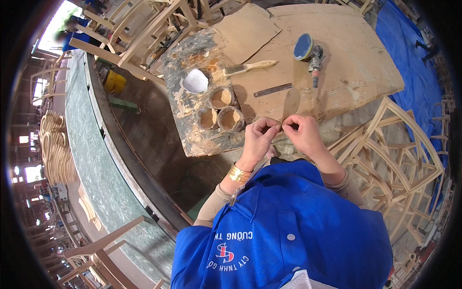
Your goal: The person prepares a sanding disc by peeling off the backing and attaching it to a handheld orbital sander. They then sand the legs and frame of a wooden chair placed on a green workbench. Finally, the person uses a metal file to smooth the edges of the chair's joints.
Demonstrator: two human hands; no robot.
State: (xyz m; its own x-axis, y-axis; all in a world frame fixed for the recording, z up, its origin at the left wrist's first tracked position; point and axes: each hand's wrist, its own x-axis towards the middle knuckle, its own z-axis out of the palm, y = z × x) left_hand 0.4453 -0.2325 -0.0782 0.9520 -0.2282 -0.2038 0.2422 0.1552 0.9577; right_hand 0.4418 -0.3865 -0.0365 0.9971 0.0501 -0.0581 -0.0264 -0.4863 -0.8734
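Note:
My left hand (pixel 260 137) and my right hand (pixel 303 135) meet over the near edge of the work table, thumbs and forefingers pinched together. Between the fingertips they hold the lower edge of a thin tan oval piece (pixel 291 100). It blends with the cardboard behind it, and whether it is a sanding disc I cannot tell. Beyond my right hand, an orbital sander (pixel 315 62) lies with its round blue pad (pixel 303 46) turned up. A flat dark metal strip (pixel 273 90) and a wooden-handled wire brush (pixel 248 68) rest further left on the cardboard.
Three tubs of tan paste (pixel 221 98) and a whitish rounded piece (pixel 195 81) stand on the stained left part of the table (pixel 192 139). Wooden chair frames (pixel 390 149) crowd the right; more frames (pixel 144 33) stand far left. A long green-topped surface (pixel 101 139) curves along the left.

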